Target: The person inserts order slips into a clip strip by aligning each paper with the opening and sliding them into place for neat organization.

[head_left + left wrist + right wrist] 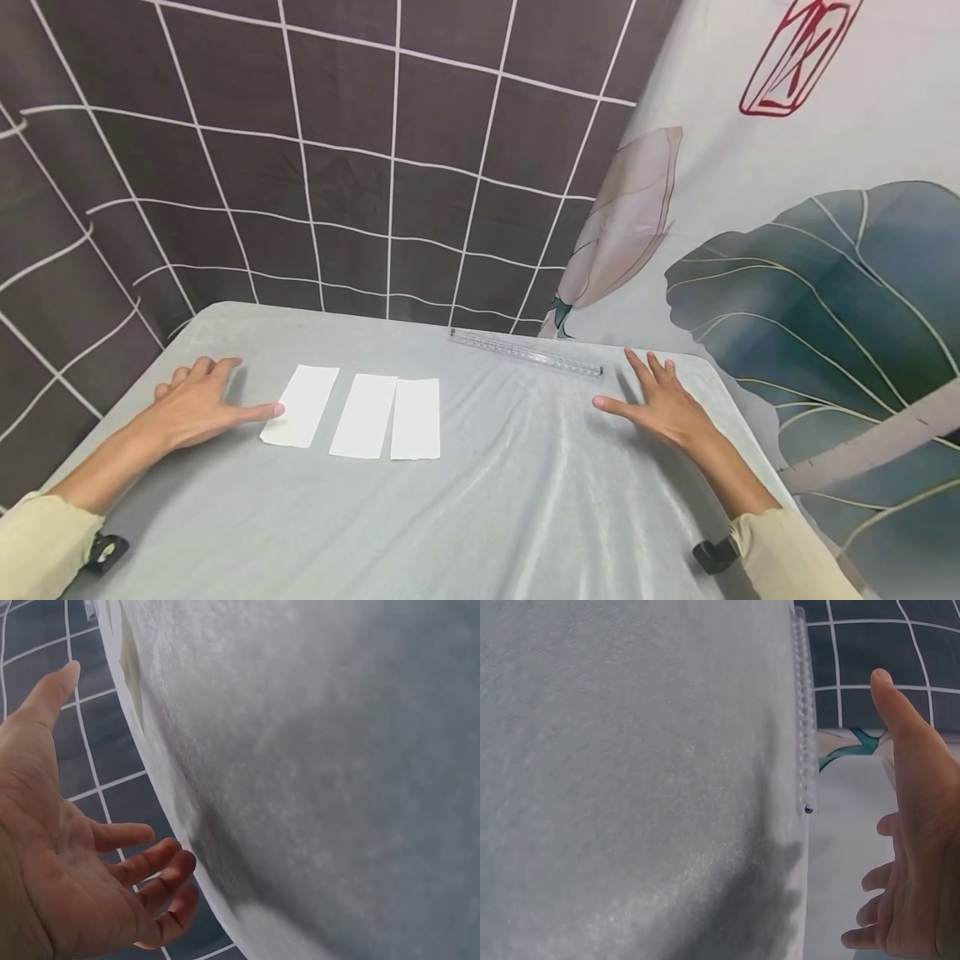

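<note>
Three white paper rectangles [363, 416] lie in a row on the left half of the table; the leftmost paper [306, 404] slants, and the rightmost paper [416, 419] sits close beside the middle one. My left hand [197, 404] hovers left of them with fingers spread, its thumb tip overlapping the leftmost paper's edge in the head view. In the left wrist view that hand [82, 855] holds nothing. A clear, ribbed plastic bar [525, 352] lies near the far edge. Just right of its end, my right hand [660, 404] is spread and holds nothing, also in the right wrist view [919, 840].
A pale grey cloth [480, 533] with soft folds covers the table. Behind it hangs a dark curtain [337, 183] with a white grid. On the right, a white curtain [712, 167] with a large leaf print borders the table.
</note>
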Demonstrator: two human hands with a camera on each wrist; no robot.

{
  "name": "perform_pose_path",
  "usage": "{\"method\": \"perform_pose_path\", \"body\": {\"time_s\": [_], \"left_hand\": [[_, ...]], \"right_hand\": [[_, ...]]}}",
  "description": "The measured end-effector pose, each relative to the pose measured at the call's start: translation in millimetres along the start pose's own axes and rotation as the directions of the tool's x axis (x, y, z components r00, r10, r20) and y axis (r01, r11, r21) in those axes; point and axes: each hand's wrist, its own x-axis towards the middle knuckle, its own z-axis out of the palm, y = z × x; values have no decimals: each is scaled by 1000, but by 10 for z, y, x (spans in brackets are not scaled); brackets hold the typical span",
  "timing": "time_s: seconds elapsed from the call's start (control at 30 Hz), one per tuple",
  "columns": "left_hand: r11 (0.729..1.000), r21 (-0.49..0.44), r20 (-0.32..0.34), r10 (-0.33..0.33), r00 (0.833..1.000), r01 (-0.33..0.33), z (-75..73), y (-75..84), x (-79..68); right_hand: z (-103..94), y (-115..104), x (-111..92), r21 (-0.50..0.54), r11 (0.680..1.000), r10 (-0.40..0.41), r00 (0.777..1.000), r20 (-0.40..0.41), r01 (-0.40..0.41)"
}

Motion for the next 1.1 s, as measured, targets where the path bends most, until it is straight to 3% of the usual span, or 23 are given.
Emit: {"method": "perform_pose_path", "body": {"time_s": [0.3,0.73,1.1], "left_hand": [[1000,-29,-18,2,1000,-2,75,51,46],[994,-92,-61,57,996,-63,162,109,81],[993,-76,-149,75,986,-87,539,-206,356]], "right_hand": [[1,-39,78,6,1000,-23,1000,6,23],[93,-90,184,35,999,-16,1000,14,16],[140,-94,306,70,995,-65,998,8,64]]}}
